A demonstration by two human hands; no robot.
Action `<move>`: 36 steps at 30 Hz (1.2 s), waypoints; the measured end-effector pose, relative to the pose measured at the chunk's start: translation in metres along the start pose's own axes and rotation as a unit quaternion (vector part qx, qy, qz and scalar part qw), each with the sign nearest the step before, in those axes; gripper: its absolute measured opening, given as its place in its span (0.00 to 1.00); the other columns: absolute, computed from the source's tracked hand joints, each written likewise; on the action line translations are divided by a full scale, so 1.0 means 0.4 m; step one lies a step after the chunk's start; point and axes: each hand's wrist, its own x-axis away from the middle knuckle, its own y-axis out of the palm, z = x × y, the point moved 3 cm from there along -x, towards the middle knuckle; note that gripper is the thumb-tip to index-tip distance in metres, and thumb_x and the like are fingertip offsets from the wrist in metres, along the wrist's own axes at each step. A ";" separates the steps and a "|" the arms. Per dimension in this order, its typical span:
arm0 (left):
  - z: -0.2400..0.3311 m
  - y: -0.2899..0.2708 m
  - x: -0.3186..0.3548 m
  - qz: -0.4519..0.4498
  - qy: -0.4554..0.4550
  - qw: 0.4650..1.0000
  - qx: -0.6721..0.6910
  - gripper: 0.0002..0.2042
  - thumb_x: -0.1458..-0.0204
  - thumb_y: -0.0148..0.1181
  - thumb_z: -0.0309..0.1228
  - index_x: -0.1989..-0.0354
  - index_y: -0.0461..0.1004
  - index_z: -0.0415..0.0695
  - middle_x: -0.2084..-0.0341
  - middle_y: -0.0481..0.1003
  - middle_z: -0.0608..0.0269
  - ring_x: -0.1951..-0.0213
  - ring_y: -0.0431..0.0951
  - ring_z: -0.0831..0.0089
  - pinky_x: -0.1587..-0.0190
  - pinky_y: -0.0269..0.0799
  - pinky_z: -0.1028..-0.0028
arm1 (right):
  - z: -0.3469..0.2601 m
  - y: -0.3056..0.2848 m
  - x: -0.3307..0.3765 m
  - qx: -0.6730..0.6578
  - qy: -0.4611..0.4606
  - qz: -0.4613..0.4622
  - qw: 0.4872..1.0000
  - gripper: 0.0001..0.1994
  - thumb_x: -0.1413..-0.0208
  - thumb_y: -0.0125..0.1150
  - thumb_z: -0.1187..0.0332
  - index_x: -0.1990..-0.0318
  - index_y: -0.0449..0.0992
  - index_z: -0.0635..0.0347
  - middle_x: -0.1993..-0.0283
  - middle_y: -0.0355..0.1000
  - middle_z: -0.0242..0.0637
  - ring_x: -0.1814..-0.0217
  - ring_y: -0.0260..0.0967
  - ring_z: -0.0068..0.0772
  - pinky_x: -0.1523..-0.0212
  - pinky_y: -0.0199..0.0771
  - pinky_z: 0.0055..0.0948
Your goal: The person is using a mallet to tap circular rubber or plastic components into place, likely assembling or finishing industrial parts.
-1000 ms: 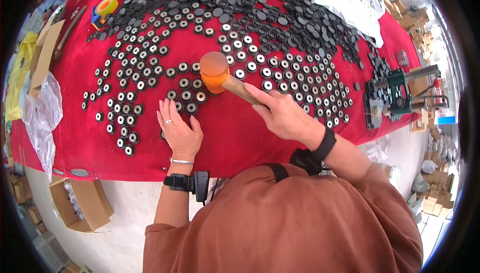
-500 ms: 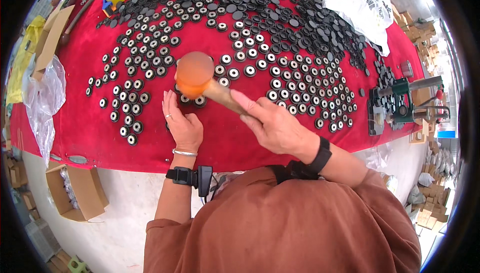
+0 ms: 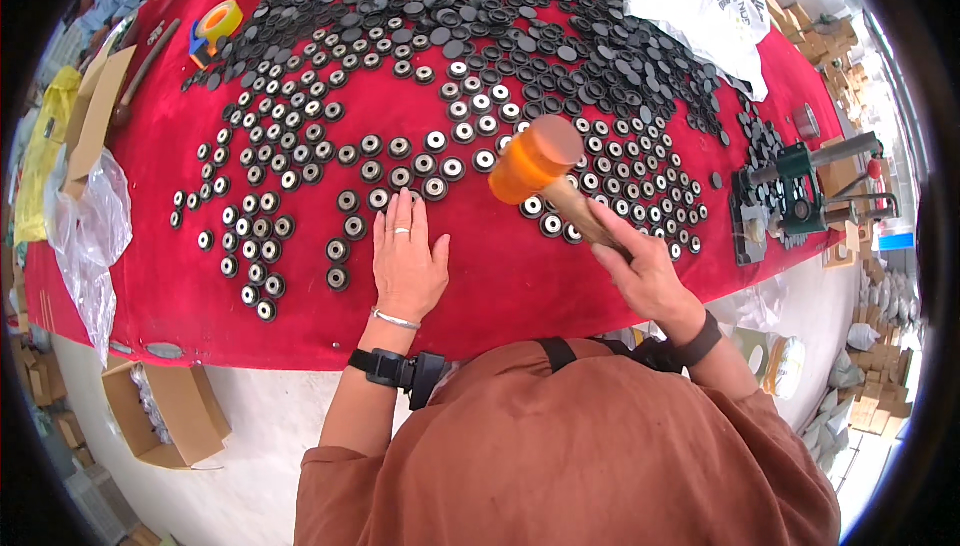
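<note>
In my right hand [image 3: 648,281] is a mallet [image 3: 540,158] with a translucent orange head and a wooden handle. Its head is raised over the cloth at the right of my left hand, covering some of the pieces behind it. My left hand [image 3: 410,271] lies flat, fingers stretched forward. Its fingertips touch or nearly touch round black pieces [image 3: 434,188] with silver, bearing-like rings in their middles. Many such pieces stand in loose groups at both sides of the hands. Behind them spreads a heap of plain black discs and rings [image 3: 470,1].
Red cloth [image 3: 480,296] covers the table. A tape dispenser [image 3: 218,21] and a long-handled tool [image 3: 150,66] lie at the far left. A green hand press [image 3: 800,196] stands at the right edge, a white plastic bag [image 3: 690,21] at the back right. An open cardboard box [image 3: 200,411] sits on the floor.
The mallet and my right hand have moved right, away from my left hand. My left hand has shifted right too, now flatter against the front of the pieces. The view has shifted slightly.
</note>
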 end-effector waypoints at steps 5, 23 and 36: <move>0.073 -0.006 -0.004 -0.078 0.091 0.977 0.174 0.32 0.49 0.61 0.35 0.38 0.59 0.31 0.38 0.60 0.39 0.37 0.61 0.44 0.34 0.53 0.52 | 0.066 -0.045 0.063 -0.021 0.061 0.065 0.996 0.26 0.42 0.57 0.74 0.34 0.63 0.55 0.65 0.76 0.48 0.68 0.71 0.25 0.60 0.73 0.26; 0.178 0.158 -0.280 -0.102 0.179 0.967 0.152 0.34 0.47 0.59 0.39 0.36 0.56 0.30 0.34 0.53 0.38 0.32 0.52 0.45 0.31 0.47 0.53 | 0.119 -0.069 0.078 -0.139 0.160 0.114 0.971 0.26 0.38 0.54 0.71 0.32 0.61 0.53 0.77 0.67 0.31 0.79 0.60 0.17 0.73 0.68 0.23; 0.144 0.133 -0.318 -0.040 0.132 0.990 0.010 0.31 0.46 0.57 0.39 0.37 0.60 0.33 0.35 0.58 0.46 0.33 0.57 0.52 0.32 0.46 0.51 | 0.115 -0.061 -0.066 -0.091 0.126 0.128 0.979 0.26 0.39 0.54 0.72 0.33 0.61 0.55 0.68 0.74 0.43 0.72 0.72 0.30 0.65 0.73 0.30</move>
